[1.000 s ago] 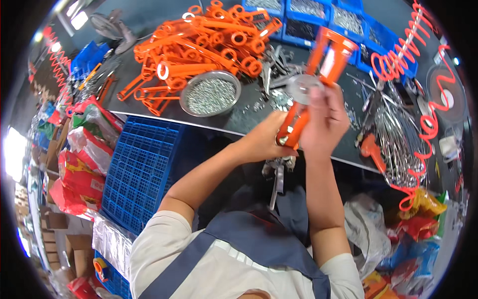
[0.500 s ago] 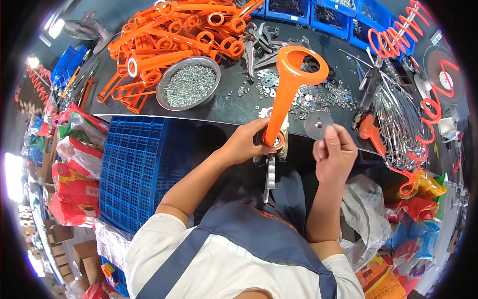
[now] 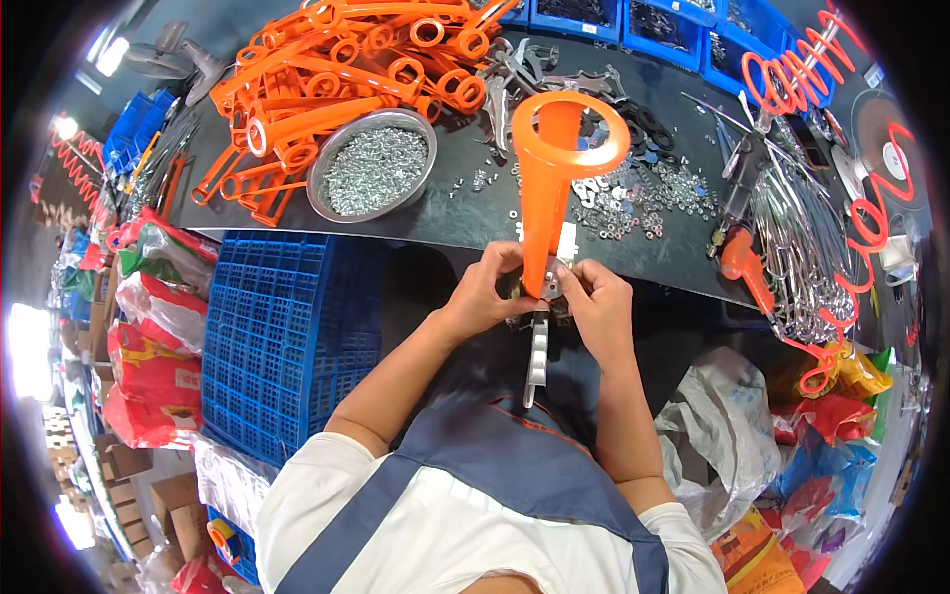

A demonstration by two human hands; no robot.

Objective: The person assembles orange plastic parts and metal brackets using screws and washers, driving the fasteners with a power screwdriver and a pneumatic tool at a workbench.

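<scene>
An orange metal part [image 3: 541,213] with a wide ring at its far end stands before me at the table's edge. My left hand [image 3: 485,293] is closed around the narrow near end of it. My right hand [image 3: 597,305] is closed too, its thumb and fingertips pressing a thin grey disc [image 3: 552,286] against that near end. Most of the disc is hidden by my fingers. A ridged grey metal lever [image 3: 537,361] juts from below the orange part toward my body.
A steel bowl of small screws [image 3: 374,166] stands left, beside a heap of orange parts [image 3: 346,69]. Loose nuts and washers [image 3: 633,203] lie right. Further right are an orange-handled power driver [image 3: 740,257], bent metal rods [image 3: 807,247] and a coiled red hose [image 3: 871,220]. A blue crate [image 3: 262,337] stands lower left.
My right hand has brought the grey disc leftward and down onto the near end of the orange part. The far ring has swung left. My left hand keeps its hold.
</scene>
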